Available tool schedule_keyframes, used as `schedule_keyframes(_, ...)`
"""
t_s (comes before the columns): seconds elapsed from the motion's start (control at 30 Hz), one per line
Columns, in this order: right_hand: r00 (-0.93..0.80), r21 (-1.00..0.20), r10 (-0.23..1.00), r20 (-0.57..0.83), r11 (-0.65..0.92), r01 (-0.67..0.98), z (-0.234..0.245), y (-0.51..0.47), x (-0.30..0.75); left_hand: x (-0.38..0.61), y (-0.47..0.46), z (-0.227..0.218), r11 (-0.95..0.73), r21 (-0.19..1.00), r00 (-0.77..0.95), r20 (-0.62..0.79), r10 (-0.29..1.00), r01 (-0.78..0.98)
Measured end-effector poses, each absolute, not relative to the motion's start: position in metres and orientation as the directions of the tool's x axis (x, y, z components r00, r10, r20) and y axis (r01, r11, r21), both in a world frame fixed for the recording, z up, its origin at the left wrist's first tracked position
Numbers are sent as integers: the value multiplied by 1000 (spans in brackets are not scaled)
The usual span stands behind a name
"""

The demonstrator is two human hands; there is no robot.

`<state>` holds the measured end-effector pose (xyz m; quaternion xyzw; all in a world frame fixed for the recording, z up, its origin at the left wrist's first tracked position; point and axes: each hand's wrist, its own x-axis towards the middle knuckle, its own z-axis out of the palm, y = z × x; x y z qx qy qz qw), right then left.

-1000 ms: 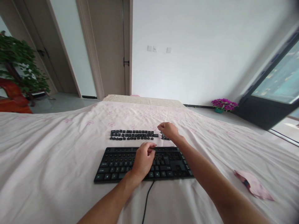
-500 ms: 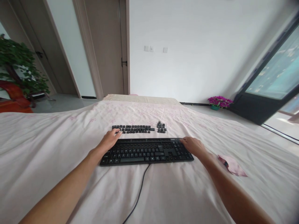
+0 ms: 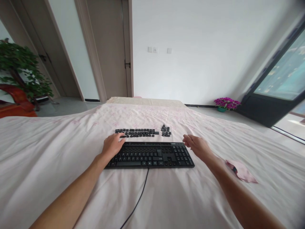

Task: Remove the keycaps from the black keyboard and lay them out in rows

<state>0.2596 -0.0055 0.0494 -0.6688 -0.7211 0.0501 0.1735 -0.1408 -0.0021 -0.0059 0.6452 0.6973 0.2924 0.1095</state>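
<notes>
The left hand (image 3: 112, 145) stays on the far left corner of the keyboard (image 3: 152, 156), as half a second ago, fingers bent over its edge; whether its grip clasps the corner cannot be told. The keyboard lies on the bed (image 3: 47, 149), with rows of loose keycaps (image 3: 137, 132) just beyond it. No key legend is readable. The right hand (image 3: 197, 147) has left the keyboard's right end and now hovers just beside it, its grip open and empty. A pink cloth (image 3: 241, 171) lies farther right.

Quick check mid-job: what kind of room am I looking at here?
Probably a home bedroom: the keyboard lies on a bed's flowered sheet, with interior doors, a potted plant and a large window around.
</notes>
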Motion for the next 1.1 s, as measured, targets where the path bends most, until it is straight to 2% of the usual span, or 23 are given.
schedule_keyframes(0.03,-71,-356,976,206,142,923,55,-5,256,-129,-3,-2,-71,489,-77,276,958,869)
schedule_keyframes(0.1,-153,-421,954,257,252,871,66,-5,245,-103,-6,5,-176,447,22,327,945,877)
schedule_keyframes(0.2,-287,-516,895,341,434,738,72,-5,217,-65,-7,7,-276,506,126,311,942,817)
schedule_keyframes(0.37,-277,-807,899,340,431,405,54,-6,173,-27,-8,-5,-341,618,218,268,938,708)
schedule_keyframes(0.47,-338,-889,890,306,395,233,42,-4,160,-22,-10,-11,-373,659,236,291,927,654)
schedule_keyframes(0.57,-423,-891,847,321,422,166,37,-3,159,-24,-13,-14,-387,677,236,308,922,626)
schedule_keyframes(0.73,-504,-833,796,336,501,235,38,-1,165,-24,-15,-13,-378,685,244,289,926,623)
schedule_keyframes(0.93,-450,-845,845,288,445,296,26,0,165,-24,-17,-13,-384,656,256,287,923,650)
schedule_keyframes(1.1,-362,-839,855,372,476,261,18,-6,157,-24,-17,-15,-398,653,265,298,917,644)
